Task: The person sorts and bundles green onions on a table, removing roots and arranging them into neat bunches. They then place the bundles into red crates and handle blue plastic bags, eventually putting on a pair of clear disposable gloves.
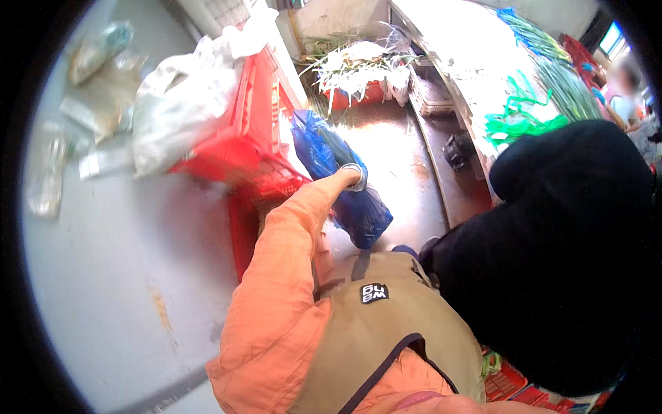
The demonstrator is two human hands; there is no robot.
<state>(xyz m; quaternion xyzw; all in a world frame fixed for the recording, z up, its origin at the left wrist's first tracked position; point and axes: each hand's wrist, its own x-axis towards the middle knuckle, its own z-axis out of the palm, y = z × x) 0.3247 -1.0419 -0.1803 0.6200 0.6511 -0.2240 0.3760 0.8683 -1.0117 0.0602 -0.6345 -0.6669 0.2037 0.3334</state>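
Observation:
My left hand (353, 176), at the end of an orange sleeve, is closed around the middle of a blue plastic bag (315, 147). Green stalks show through the bag's upper part, and its lower end hangs near my khaki apron (393, 321). A pale band or glove cuff circles the hand, whose fingers are mostly hidden. Just left of the bag stand red plastic crates (258, 98), one with a white sack (181, 103) against it. My right hand is out of view.
A person in black (548, 248) stands close at my right, beside a white table (465, 46) bearing green ties (527, 121) and bundled green stalks (563, 88). Ahead, a red crate (362, 95) overflows with leafy trimmings. Clear plastic bags (49, 171) lie at the far left.

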